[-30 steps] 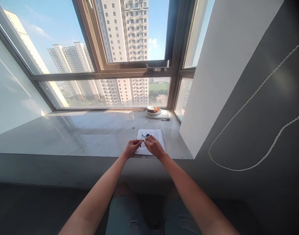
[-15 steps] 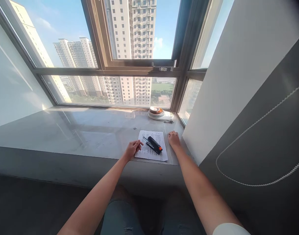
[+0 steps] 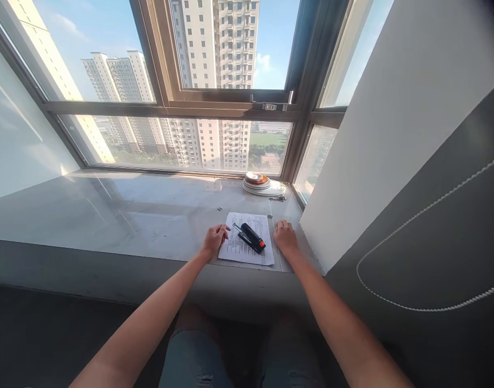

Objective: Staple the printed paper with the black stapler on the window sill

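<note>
A stapler (image 3: 252, 237), black with an orange end, lies with its parts swung open on printed sheets of paper (image 3: 231, 255). At the left edge of the paper is my left hand (image 3: 214, 240), fingers loosely bent and apart, nothing visible in them. My right hand (image 3: 285, 236) rests on the sill just right of the paper, its fingers spread forward and down, with nothing seen in it. Near the paper's top right corner lies a small dark strip (image 3: 270, 216), apparently staples. More tiny pieces (image 3: 220, 208) lie beyond the paper's upper left.
Stacked plates (image 3: 257, 183) stand by the window at the back of the sill (image 3: 158, 215), with keys (image 3: 278, 199) in front of them. A wall (image 3: 352, 151) closes in on the right. A beaded blind cord (image 3: 412, 309) hangs there in a loop.
My right hand has loosened from a closed shape and drawn slightly back. A small strip now shows near the paper's top right corner. My left hand has shifted slightly away from the paper.
</note>
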`<state>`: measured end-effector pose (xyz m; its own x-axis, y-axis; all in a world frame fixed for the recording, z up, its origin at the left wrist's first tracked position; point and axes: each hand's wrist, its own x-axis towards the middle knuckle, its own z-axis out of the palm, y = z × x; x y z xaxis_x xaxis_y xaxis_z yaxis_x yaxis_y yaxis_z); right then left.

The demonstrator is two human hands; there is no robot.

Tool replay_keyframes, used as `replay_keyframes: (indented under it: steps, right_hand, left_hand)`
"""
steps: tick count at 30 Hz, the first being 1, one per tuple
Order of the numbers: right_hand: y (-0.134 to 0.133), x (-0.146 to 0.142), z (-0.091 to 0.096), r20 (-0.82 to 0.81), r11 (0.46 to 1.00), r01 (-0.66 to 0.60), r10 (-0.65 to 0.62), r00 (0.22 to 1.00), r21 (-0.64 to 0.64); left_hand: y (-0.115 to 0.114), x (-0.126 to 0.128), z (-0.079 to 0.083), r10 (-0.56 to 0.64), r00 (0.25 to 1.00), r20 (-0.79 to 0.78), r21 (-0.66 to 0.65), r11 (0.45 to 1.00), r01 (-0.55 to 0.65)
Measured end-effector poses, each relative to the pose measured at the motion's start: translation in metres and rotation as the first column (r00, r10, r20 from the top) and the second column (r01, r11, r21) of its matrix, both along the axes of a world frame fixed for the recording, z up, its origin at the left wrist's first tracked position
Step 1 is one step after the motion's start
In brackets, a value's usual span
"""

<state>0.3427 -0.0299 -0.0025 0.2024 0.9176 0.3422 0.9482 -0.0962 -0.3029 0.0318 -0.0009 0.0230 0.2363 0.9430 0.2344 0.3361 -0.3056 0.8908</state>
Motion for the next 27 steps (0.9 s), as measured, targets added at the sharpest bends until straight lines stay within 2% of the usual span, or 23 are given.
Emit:
replay_keyframes:
  steps: [2, 4, 7, 10, 12, 14, 17, 19, 23, 27]
  right_hand:
    - [0.0, -0.002, 0.005, 0.033, 1.0, -0.015, 0.014, 0.999, 0.021]
    - [0.003, -0.001, 0.011, 0.084, 0.998, -0.037, 0.032, 0.996, 0.057]
    - [0.012, 0.002, 0.017, 0.137, 0.996, -0.063, 0.053, 0.989, 0.07]
    - [0.022, 0.005, 0.017, 0.119, 0.991, -0.122, 0.114, 0.986, 0.063]
    - [0.027, 0.007, 0.015, 0.096, 0.985, -0.158, 0.151, 0.984, 0.072]
    - [0.031, 0.007, 0.012, 0.079, 0.984, -0.168, 0.163, 0.983, 0.064]
    - [0.031, 0.007, 0.011, 0.064, 0.988, -0.151, 0.149, 0.987, 0.021]
    - [0.03, 0.006, 0.011, 0.076, 0.993, -0.116, 0.115, 0.99, 0.012]
    - [0.026, 0.004, 0.014, 0.152, 1.0, 0.004, -0.008, 0.988, 0.028]
    - [0.023, 0.001, 0.015, 0.169, 0.993, 0.109, -0.116, 0.979, 0.046]
  left_hand:
    - [0.022, -0.009, 0.003, 0.096, 0.955, -0.282, 0.187, 0.981, -0.043]
    - [0.046, -0.02, 0.005, 0.214, 0.843, -0.493, 0.287, 0.955, -0.074]
    - [0.075, -0.033, 0.004, 0.313, 0.712, -0.628, 0.353, 0.93, -0.098]
    - [0.095, -0.034, -0.001, 0.386, 0.65, -0.655, 0.378, 0.912, -0.16]
    - [0.107, -0.03, -0.005, 0.39, 0.652, -0.65, 0.398, 0.906, -0.145]
    - [0.117, -0.025, -0.01, 0.338, 0.681, -0.65, 0.411, 0.91, -0.059]
    - [0.129, -0.02, -0.015, 0.218, 0.714, -0.666, 0.351, 0.935, 0.042]
    - [0.13, -0.019, -0.016, 0.181, 0.73, -0.659, 0.311, 0.949, 0.045]
    - [0.118, -0.02, -0.015, 0.257, 0.733, -0.63, 0.329, 0.943, -0.048]
    - [0.094, -0.018, -0.01, 0.306, 0.707, -0.638, 0.361, 0.929, -0.076]
